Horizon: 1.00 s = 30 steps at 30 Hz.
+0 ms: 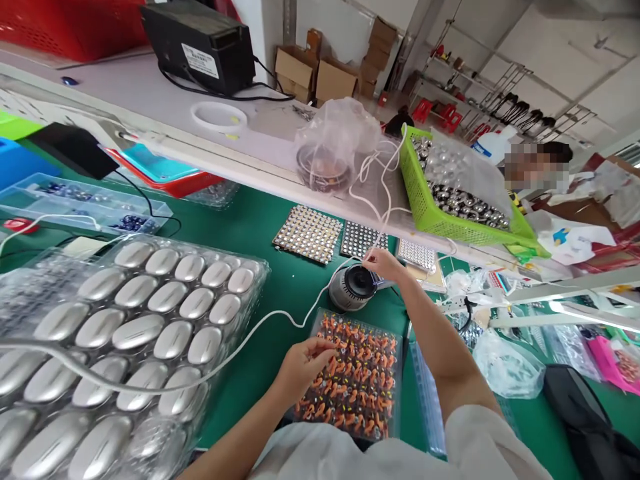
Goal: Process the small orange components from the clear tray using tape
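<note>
My left hand (304, 368) is closed in a pinch at the left side of a clear tray (399, 373) filled with rows of small orange parts (357, 367). Whatever sits between its fingertips is too small to make out. Beyond the tray stands a grey round device (345, 298) with a black, ring-marked top. At the right rim of that top is my right hand (384, 265), its fingers closed together. What they hold, if anything, is hidden.
Stacked clear trays of silver oval shells (137, 331) fill the left. A white cable (280, 312) crosses the green table. Behind the device lie boards of small round parts (309, 233). A shelf above carries a green basket (465, 230) and black box (200, 47). Another person sits beyond.
</note>
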Available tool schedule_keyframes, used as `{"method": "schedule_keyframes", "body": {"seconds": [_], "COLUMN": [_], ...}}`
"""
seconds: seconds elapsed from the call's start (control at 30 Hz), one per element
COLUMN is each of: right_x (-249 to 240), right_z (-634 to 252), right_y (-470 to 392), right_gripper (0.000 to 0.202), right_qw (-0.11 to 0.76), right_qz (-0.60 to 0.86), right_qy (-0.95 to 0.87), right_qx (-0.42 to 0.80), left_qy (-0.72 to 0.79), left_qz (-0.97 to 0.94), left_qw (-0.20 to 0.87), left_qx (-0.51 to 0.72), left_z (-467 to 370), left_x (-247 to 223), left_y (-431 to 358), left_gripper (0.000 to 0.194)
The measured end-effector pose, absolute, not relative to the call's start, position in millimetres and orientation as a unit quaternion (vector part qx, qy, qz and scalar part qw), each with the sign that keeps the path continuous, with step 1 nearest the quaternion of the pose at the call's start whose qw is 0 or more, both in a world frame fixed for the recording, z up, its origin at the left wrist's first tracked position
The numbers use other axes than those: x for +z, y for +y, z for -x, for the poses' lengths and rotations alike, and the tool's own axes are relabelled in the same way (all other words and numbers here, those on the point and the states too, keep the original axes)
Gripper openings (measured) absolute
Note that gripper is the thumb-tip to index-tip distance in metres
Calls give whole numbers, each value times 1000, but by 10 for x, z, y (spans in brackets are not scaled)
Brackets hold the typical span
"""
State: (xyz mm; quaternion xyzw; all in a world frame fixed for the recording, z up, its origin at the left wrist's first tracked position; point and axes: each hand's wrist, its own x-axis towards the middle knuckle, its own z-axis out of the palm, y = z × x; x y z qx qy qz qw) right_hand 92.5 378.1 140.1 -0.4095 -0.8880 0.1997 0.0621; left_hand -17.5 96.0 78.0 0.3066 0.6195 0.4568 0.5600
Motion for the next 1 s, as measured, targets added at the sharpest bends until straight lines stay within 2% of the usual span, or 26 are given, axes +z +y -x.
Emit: {"method": "schedule_keyframes", "body": {"seconds": [0.07, 0.13, 0.2, 0.27, 0.4, 0.67, 1.0], "right_x": [1525, 1583, 1571, 1504, 1355, 1454, 1453], "right_z": [-1177, -1432, -1645, -1786, -1888, -1950, -1877], "right_y": [3333, 2798, 2240, 1731, 1058, 732, 649], "right_gripper": [18, 17, 14, 11, 4, 4, 5], "right_qw": [78, 182, 256, 306, 398, 434, 387], "right_qz": [386, 375, 391, 408, 445, 410, 412], "right_qy": [-881, -803, -711, -640, -543, -522, -544], "right_qx": [262, 426, 525, 574, 590, 609, 620], "left_qy": [601, 587, 579, 572, 536, 554, 579], "left_qz": [-292, -283, -267, -249, -238, -293, -337], "left_qw": [567, 572, 584, 599, 628, 602, 561], "left_qx": [481, 497, 503, 502, 512, 495, 486], "left_z": [177, 173, 154, 110, -45, -282, -294], "left_x": [847, 960, 1104, 1246, 1404, 1410, 1408], "left_y": [957, 936, 901, 856, 744, 537, 397], "left_gripper": [25, 23, 23, 21, 15, 10, 14]}}
